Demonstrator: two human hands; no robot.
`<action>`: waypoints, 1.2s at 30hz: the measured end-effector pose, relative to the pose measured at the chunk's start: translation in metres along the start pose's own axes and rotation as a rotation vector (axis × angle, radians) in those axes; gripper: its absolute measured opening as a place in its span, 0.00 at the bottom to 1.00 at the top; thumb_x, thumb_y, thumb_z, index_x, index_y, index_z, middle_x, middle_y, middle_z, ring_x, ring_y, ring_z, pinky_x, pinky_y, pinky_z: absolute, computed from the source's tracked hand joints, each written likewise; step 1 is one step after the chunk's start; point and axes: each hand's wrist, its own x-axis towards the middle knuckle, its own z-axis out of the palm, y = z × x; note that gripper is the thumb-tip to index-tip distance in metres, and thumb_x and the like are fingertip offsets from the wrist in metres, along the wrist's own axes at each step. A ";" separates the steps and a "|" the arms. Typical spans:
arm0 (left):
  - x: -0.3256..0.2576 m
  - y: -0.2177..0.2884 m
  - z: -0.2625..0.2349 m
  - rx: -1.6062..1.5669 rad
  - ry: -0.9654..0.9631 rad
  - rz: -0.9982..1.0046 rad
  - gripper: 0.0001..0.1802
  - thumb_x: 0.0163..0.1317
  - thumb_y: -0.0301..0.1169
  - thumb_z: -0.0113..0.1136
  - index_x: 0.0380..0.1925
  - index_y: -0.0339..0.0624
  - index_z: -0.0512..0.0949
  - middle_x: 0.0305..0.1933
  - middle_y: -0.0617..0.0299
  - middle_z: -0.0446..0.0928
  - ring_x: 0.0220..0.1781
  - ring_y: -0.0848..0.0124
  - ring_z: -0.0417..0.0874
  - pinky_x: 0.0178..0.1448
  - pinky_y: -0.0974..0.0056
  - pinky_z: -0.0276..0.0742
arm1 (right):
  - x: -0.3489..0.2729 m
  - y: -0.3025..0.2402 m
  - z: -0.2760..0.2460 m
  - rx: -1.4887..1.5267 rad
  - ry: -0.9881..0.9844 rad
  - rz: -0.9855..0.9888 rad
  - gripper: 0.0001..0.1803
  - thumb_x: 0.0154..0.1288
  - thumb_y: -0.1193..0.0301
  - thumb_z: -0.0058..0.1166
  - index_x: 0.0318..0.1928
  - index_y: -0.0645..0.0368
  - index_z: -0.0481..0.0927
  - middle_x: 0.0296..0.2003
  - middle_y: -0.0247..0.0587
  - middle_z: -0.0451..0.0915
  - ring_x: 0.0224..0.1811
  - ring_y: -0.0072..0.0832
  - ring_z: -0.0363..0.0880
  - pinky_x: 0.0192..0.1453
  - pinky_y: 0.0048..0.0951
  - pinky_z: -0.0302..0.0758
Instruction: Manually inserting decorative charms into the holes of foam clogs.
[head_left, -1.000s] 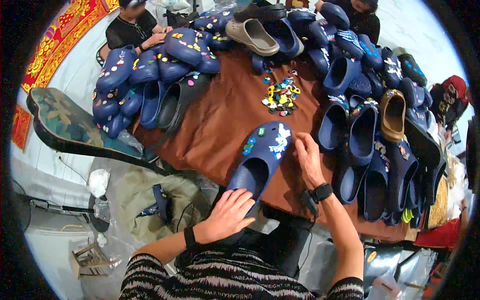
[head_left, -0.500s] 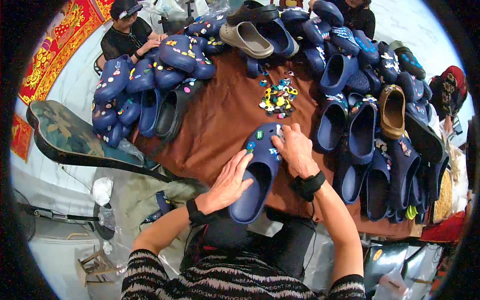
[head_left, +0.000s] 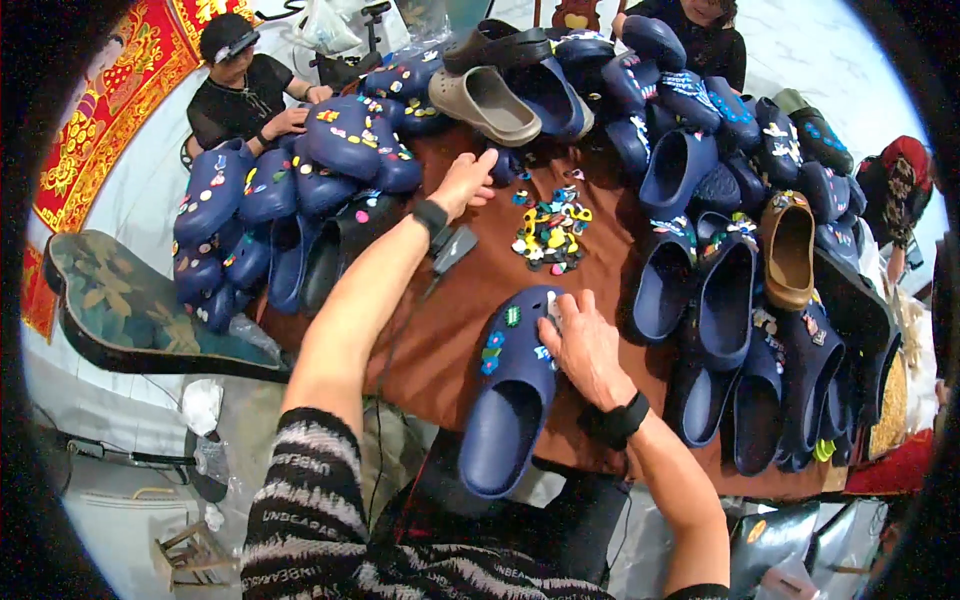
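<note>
A navy blue foam clog (head_left: 510, 350) lies in front of me, toe away, its heel over the table's near edge. Green, blue and white charms sit on its upper. My right hand (head_left: 590, 350) grips the right side of the toe with fingers bent; a small pale piece shows near the fingertips, its kind unclear. My left hand (head_left: 467, 182) is stretched far forward, off the clog, fingers extended and apart with nothing visible in them. It hovers left of a loose heap of colourful shoe charms (head_left: 553, 235), just in front of a taupe clog (head_left: 487, 105).
Decorated navy clogs are piled at the left (head_left: 270, 190) and right (head_left: 700, 270) of the brown tablecloth (head_left: 440, 350); a brown clog (head_left: 788, 250) stands among the right ones. A co-worker (head_left: 245, 100) handles clogs at the far left; another person (head_left: 700, 40) is behind the far side.
My left hand has left the clog and reached forward to the far side of the table. My right hand stays at the clog's toe. The whole view has shifted slightly.
</note>
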 end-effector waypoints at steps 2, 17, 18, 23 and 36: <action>0.030 0.003 0.017 -0.151 0.042 -0.053 0.43 0.66 0.62 0.54 0.64 0.36 0.59 0.53 0.43 0.76 0.43 0.57 0.85 0.42 0.57 0.85 | 0.001 -0.002 0.001 0.011 -0.003 -0.004 0.18 0.64 0.59 0.60 0.45 0.59 0.75 0.42 0.51 0.73 0.39 0.49 0.82 0.37 0.49 0.81; 0.099 0.025 -0.025 -0.612 0.185 -0.136 0.32 0.63 0.50 0.56 0.56 0.33 0.69 0.37 0.44 0.81 0.30 0.56 0.86 0.33 0.53 0.86 | 0.005 -0.003 -0.004 0.054 -0.004 -0.028 0.18 0.63 0.59 0.61 0.43 0.60 0.75 0.41 0.51 0.72 0.38 0.49 0.83 0.35 0.46 0.82; 0.090 0.026 -0.021 -0.585 0.213 -0.091 0.32 0.63 0.50 0.57 0.56 0.34 0.70 0.36 0.46 0.80 0.29 0.58 0.85 0.32 0.55 0.86 | 0.004 0.001 -0.004 0.047 -0.004 -0.015 0.18 0.63 0.59 0.61 0.43 0.60 0.74 0.41 0.51 0.72 0.38 0.50 0.83 0.36 0.47 0.82; 0.038 0.052 -0.048 -0.317 0.312 0.004 0.28 0.59 0.49 0.62 0.48 0.36 0.77 0.33 0.53 0.79 0.24 0.66 0.82 0.26 0.63 0.82 | 0.001 0.005 -0.002 0.053 -0.004 -0.003 0.19 0.64 0.59 0.60 0.44 0.60 0.74 0.42 0.52 0.73 0.39 0.50 0.83 0.37 0.47 0.82; -0.055 0.066 -0.126 0.297 0.332 0.109 0.23 0.63 0.48 0.58 0.40 0.37 0.81 0.26 0.63 0.79 0.19 0.75 0.79 0.21 0.69 0.76 | 0.001 0.009 0.003 0.045 0.012 -0.001 0.20 0.64 0.57 0.60 0.46 0.61 0.75 0.43 0.52 0.72 0.39 0.50 0.83 0.37 0.48 0.82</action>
